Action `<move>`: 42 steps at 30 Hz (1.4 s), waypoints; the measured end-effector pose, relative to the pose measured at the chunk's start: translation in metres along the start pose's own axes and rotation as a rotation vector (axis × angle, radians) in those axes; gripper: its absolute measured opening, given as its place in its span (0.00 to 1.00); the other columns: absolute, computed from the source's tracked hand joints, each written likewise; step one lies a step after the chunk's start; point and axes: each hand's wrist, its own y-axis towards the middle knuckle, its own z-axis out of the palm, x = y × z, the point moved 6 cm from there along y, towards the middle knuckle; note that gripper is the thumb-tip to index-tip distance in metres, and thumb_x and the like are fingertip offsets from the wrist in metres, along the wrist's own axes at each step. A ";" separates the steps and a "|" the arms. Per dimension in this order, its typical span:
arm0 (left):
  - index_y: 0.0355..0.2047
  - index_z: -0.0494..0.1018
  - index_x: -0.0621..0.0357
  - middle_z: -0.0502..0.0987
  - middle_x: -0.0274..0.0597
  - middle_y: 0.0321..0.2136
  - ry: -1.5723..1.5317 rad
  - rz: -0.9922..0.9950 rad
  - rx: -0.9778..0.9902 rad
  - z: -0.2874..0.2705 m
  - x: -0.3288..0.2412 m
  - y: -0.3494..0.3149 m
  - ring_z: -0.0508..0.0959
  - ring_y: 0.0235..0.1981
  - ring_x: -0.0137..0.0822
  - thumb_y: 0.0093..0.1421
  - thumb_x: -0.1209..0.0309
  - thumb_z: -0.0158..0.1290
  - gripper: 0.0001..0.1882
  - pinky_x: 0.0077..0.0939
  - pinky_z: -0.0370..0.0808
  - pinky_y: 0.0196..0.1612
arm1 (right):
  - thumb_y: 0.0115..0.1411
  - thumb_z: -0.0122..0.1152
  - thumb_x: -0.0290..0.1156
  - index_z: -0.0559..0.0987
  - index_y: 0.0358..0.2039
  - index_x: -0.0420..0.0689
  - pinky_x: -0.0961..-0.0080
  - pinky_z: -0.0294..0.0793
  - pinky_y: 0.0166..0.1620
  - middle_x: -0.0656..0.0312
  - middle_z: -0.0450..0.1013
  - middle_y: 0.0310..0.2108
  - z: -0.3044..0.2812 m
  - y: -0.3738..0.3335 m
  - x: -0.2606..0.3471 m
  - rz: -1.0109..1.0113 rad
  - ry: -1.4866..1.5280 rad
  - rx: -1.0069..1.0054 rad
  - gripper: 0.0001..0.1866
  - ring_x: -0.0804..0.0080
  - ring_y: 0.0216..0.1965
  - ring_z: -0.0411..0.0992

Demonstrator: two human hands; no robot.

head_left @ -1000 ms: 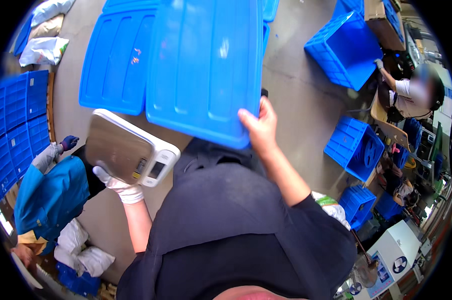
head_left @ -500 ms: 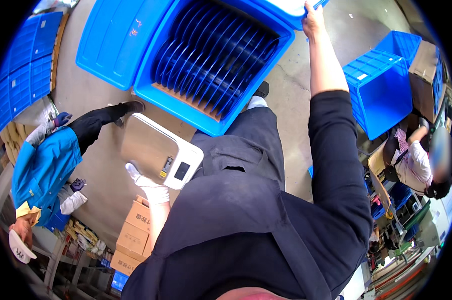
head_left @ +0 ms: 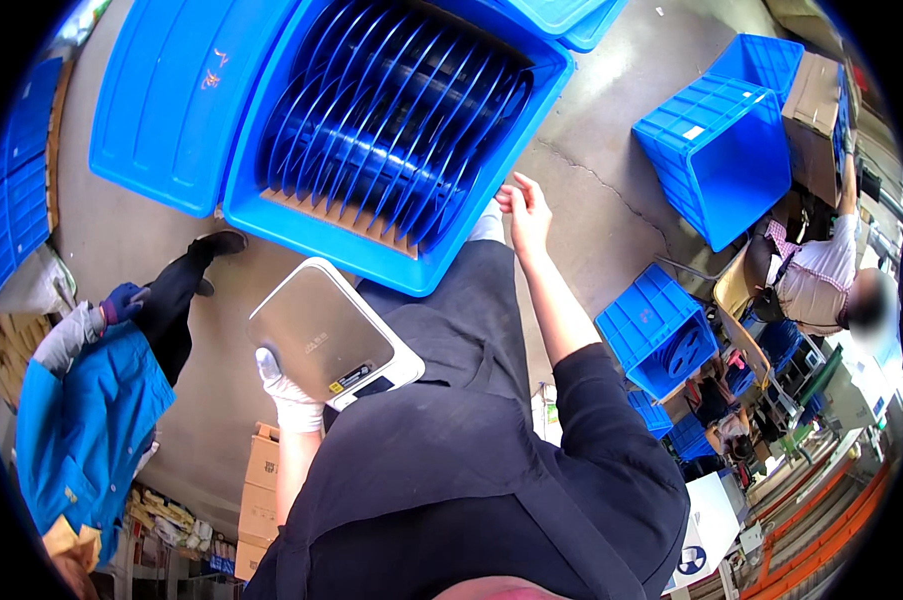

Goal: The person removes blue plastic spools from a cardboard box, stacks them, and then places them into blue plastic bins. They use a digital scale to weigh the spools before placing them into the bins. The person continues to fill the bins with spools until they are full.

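Observation:
My left hand, in a white glove, grips a flat digital scale by its left edge. The scale has a metallic top, a white rim and a small dark display, and is tilted in front of my body. My right hand is bare, with its fingers apart and slightly bent. It hovers beside the right wall of a large blue bin; whether a fingertip touches the wall I cannot tell. Inside the bin, several dark reels stand on edge in a row over brown cardboard.
The bin's blue lid hangs out at its left, with another blue lid beyond its right corner. Blue crates stand at right. A co-worker in a blue jacket is at left, another person at right. Cardboard boxes are stacked lower left.
My right hand has let go of the blue lid at the far right and come back toward me beside the bin. The scale, still in my left hand, has tilted. My view has shifted right.

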 end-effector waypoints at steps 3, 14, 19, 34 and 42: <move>0.62 0.62 0.52 0.65 0.45 0.60 0.068 -0.008 0.022 -0.010 -0.018 0.010 0.65 0.59 0.48 0.54 0.45 0.58 0.40 0.51 0.62 0.62 | 0.66 0.49 0.26 0.71 0.53 0.36 0.79 0.77 0.40 0.53 0.77 0.40 0.032 0.041 0.009 -0.065 -0.020 -0.067 0.16 0.74 0.36 0.77; 0.61 0.62 0.51 0.66 0.42 0.58 0.085 0.020 -0.158 -0.032 -0.045 0.010 0.66 0.58 0.47 0.53 0.43 0.59 0.40 0.49 0.63 0.61 | 0.58 0.48 0.24 0.74 0.49 0.39 0.66 0.70 0.48 0.49 0.73 0.45 0.060 0.156 -0.080 0.358 -0.563 -0.236 0.18 0.57 0.46 0.72; 0.60 0.63 0.51 0.67 0.42 0.57 0.006 0.066 -0.160 -0.033 -0.036 0.002 0.66 0.57 0.46 0.53 0.45 0.60 0.40 0.49 0.64 0.60 | 0.55 0.49 0.24 0.76 0.45 0.36 0.64 0.72 0.52 0.44 0.75 0.45 0.080 0.137 -0.029 0.338 -0.701 -0.249 0.17 0.49 0.48 0.74; 0.65 0.57 0.52 0.63 0.46 0.62 0.112 0.075 -0.022 0.080 0.008 0.039 0.65 0.60 0.49 0.60 0.40 0.47 0.40 0.51 0.60 0.63 | 0.58 0.54 0.38 0.70 0.27 0.35 0.55 0.71 0.37 0.38 0.72 0.27 0.019 0.004 0.140 -0.088 -0.683 -0.107 0.16 0.37 0.35 0.72; 0.63 0.59 0.54 0.67 0.46 0.59 0.273 0.115 0.131 0.242 0.045 0.217 0.68 0.58 0.47 0.66 0.44 0.40 0.34 0.47 0.63 0.62 | 0.64 0.54 0.25 0.71 0.51 0.36 0.75 0.71 0.51 0.58 0.74 0.48 -0.219 -0.092 0.278 -0.170 0.201 -0.264 0.15 0.71 0.46 0.72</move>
